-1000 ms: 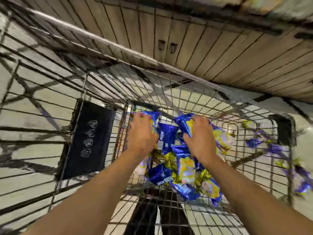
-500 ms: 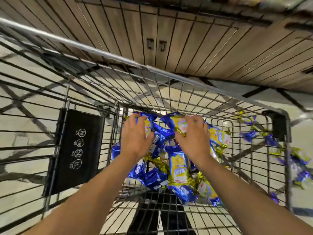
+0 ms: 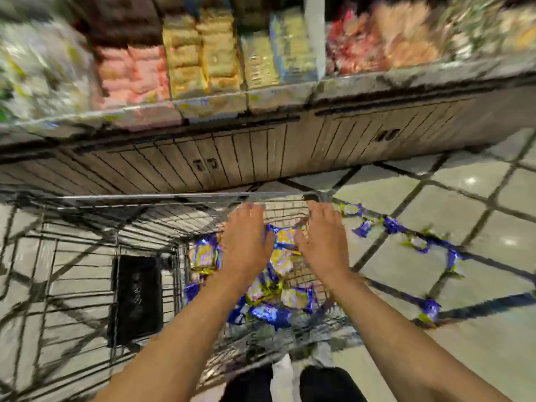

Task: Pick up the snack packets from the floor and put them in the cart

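Note:
A wire shopping cart [image 3: 121, 198] stands in front of me, seen from above, and the picture is blurred by motion. Inside it lies a pile of blue-and-yellow snack packets [image 3: 269, 303]. My left hand [image 3: 246, 242] and my right hand [image 3: 324, 242] hover above that pile, palms down, fingers stretched out and apart, holding nothing. More of the same packets [image 3: 417, 242] lie scattered in a line on the tiled floor to the right of the cart.
A black panel [image 3: 136, 297] hangs on the cart's left inner side. Beyond the cart runs a wooden cabinet base [image 3: 232, 158] under shelves [image 3: 203, 62] packed with goods. Pale floor tiles [image 3: 464, 204] with dark joints spread to the right.
Both hands have let go of the packets they held and risen above the pile, fingers now spread. The view has swung up and right, showing the shelves and more floor.

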`<state>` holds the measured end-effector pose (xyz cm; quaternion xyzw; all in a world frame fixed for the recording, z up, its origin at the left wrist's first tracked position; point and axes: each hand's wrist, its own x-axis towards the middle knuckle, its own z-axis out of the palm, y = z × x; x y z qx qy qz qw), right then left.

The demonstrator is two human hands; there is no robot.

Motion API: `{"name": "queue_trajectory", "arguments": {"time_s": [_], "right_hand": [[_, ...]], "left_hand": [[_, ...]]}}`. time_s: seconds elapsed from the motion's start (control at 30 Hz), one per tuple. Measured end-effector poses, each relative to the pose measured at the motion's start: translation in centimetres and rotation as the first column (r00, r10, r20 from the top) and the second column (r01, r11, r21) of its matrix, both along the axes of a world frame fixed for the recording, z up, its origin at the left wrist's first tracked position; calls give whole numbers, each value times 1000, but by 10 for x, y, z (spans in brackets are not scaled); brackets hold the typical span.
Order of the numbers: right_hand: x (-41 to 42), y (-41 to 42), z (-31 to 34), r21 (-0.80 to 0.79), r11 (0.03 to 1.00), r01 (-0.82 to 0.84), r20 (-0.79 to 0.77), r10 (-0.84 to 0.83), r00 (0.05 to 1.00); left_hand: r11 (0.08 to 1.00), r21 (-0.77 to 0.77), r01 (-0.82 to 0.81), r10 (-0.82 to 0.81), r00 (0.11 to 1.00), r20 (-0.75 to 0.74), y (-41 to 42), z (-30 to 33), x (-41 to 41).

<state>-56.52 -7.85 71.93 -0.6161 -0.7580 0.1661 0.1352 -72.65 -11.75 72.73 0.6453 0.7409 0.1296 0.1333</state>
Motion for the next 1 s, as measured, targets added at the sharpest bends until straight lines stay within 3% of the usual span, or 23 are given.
{"name": "queue_trajectory", "arguments": {"time_s": [0.2,0.53,0.73,1.0], "right_hand": [[148,-11,58,81,975,206,-65,-201,977],[445,-44,96,134,914,382,-9,-384,923],[548,-43,93,78,874,480,10,-482,876],[654,-5,57,-29,790,612,11,-612,791]], "left_hand": [[973,91,213,-211,977,-37,23,65,155],[942,57,330,-334,938,96,16,89,436],[918,2,398,-396,914,83,38,90,544],[856,-59,513,-506,857,98,108,43,646]]}}
